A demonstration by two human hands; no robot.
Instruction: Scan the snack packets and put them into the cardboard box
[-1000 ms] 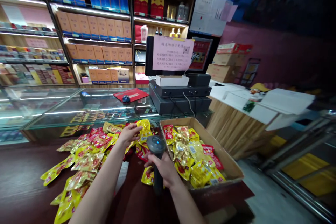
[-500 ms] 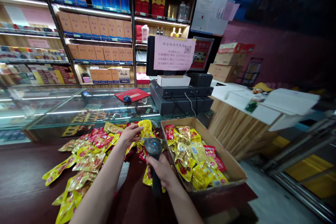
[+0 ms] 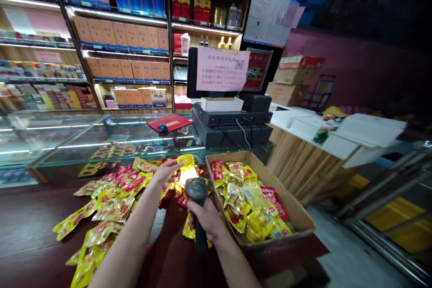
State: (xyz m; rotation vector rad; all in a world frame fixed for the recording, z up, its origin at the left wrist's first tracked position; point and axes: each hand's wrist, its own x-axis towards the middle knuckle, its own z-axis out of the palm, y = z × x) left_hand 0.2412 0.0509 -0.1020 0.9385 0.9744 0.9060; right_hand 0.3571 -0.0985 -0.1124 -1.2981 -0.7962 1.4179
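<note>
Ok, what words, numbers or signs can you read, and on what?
Pink sign on the monitor: "游乐场办卡充值"
Same sign: "充值200元/15次"
Same sign: "充值300元", count unclear
Same sign: "充值500元/60次"
Too small or blurred: its other print; lettering on the held yellow packet, other packets, orange boxes, wall notices.

Scanner [image 3: 196, 189] now shining, packet [image 3: 186, 167] newly lit

The held yellow packet [image 3: 186, 163] is partly too bright to read.
</note>
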